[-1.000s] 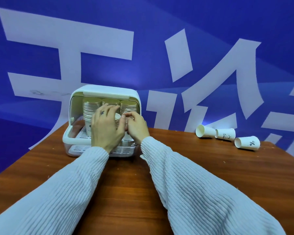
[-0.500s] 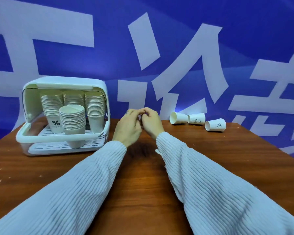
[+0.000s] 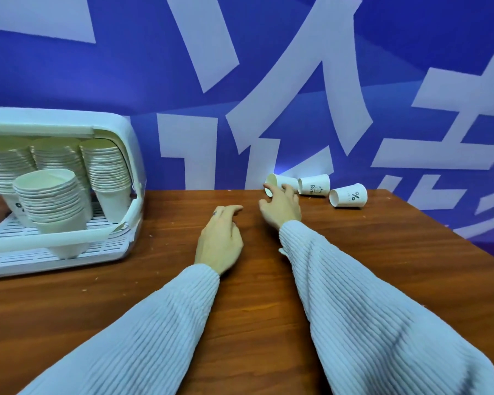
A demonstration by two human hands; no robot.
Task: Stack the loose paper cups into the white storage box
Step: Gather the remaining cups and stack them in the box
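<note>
Three loose white paper cups lie on their sides at the table's far edge: one on the left (image 3: 280, 181), one in the middle (image 3: 314, 185), one on the right with a % mark (image 3: 348, 195). My right hand (image 3: 281, 206) reaches the left cup, its fingers relaxed and touching the rim. My left hand (image 3: 220, 238) hovers over the table, fingers loose, holding nothing. The white storage box (image 3: 69, 240) stands open at the left with several tall cup stacks (image 3: 52, 201) inside.
The wooden table (image 3: 268, 309) runs to a back edge against a blue and white printed wall (image 3: 268, 81). Its right edge slants toward me. Small crumbs dot the wood.
Both hands left the box and parted. The right hand moved rightward to the nearest loose cup; the left hand trails behind it. The view swung right.
</note>
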